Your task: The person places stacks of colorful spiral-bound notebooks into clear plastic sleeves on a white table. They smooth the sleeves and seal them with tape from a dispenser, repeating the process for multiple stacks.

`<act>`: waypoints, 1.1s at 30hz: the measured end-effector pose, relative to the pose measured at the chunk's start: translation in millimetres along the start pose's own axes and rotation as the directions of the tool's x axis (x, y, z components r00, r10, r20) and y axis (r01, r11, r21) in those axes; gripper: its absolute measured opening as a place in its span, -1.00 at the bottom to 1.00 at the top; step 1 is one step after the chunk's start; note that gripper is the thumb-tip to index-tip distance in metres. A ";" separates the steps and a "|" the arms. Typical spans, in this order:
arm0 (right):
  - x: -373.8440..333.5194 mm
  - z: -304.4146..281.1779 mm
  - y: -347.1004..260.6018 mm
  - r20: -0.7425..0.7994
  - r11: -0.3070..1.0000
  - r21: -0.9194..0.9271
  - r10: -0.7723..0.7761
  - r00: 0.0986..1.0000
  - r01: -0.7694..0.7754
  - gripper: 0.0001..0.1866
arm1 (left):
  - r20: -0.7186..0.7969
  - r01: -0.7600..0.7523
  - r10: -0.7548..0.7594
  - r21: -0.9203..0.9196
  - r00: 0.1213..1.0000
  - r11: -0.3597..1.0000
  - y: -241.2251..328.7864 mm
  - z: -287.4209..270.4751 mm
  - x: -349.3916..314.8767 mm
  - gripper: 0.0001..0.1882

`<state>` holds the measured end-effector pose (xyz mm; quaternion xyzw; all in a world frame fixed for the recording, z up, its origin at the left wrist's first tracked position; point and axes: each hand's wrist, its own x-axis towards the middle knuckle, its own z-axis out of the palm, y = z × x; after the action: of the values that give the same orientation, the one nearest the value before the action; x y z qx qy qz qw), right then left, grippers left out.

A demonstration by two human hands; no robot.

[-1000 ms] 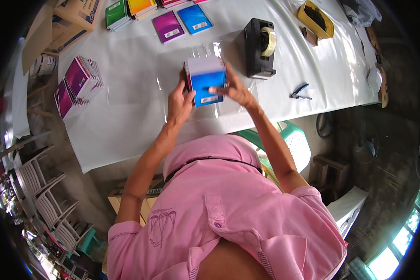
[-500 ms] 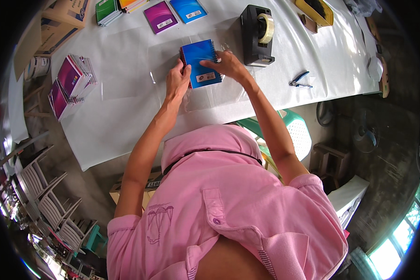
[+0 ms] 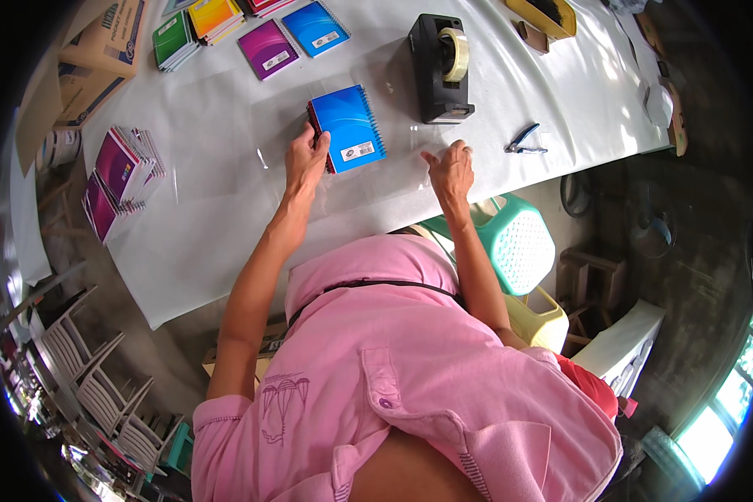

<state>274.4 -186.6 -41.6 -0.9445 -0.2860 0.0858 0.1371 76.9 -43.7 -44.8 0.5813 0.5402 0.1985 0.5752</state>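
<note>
Blue-topped notebooks point(image 3: 349, 130) are grasped by the left hand point(image 3: 306, 163); the right hand point(image 3: 452, 173), fingers released, is near the black tape dispenser point(image 3: 434, 79).

glare whitens the window point(image 3: 704, 443) and streaks the table point(image 3: 590, 92), edges bending into black.

A pink short-sleeved shirt point(image 3: 468, 368) with a purple button point(image 3: 385, 403) is showing purple linework point(image 3: 284, 391) on its front. A thin dark band point(image 3: 376, 284) is crossing it.
</note>
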 end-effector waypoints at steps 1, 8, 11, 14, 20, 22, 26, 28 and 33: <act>2.8 -0.4 3.7 0.076 0.998 0.051 0.042 0.996 -0.046 -0.61 | -0.012 -0.025 0.025 0.004 1.000 1.000 -1.9 0.2 0.8 -0.55; 9.7 15.3 23.3 -0.025 0.959 0.276 -0.057 0.998 0.062 -0.76 | -0.035 -0.112 0.113 0.024 0.993 0.993 -11.7 0.0 6.7 -0.53; 10.8 5.1 11.4 0.227 0.840 0.522 0.032 0.973 -0.150 -0.83 | -0.024 -0.115 0.118 0.120 0.993 0.986 -10.2 -3.0 6.2 -0.52; 7.7 -4.4 -2.7 0.363 0.705 0.647 0.051 0.931 -0.291 -0.88 | -0.025 -0.094 0.099 0.148 0.995 0.985 -8.9 -1.5 5.2 -0.60; 0.6 -16.6 -30.3 0.258 0.645 0.755 -0.127 0.958 -0.117 -0.90 | -0.049 -0.105 0.114 0.160 0.992 0.982 -10.7 3.5 5.0 -0.64; -3.1 -18.6 -46.5 0.062 0.647 0.748 -0.290 0.955 0.148 -0.91 | -0.059 -0.126 0.137 0.159 0.989 0.979 -15.0 3.8 6.8 -0.64; -26.3 -31.1 -71.6 -0.132 0.675 0.566 -0.492 0.860 0.473 -0.90 | -0.067 -0.139 0.149 0.136 0.987 0.981 -17.5 4.5 7.9 -0.60; -40.3 -32.3 -74.5 -0.127 0.689 0.432 -0.593 0.795 0.582 -0.86 | -0.046 -0.132 0.139 0.136 0.989 0.982 -17.4 4.0 8.4 -0.58; -52.2 -18.3 -76.6 -0.044 0.471 0.161 -0.875 0.483 0.867 -0.95 | -0.053 -0.133 0.132 -0.024 0.990 0.991 -25.6 0.6 10.5 -0.49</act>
<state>196.3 -158.6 3.8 -0.6513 -0.7211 0.0481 0.2311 70.7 -41.3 -71.7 0.6027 0.5124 0.2584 0.5545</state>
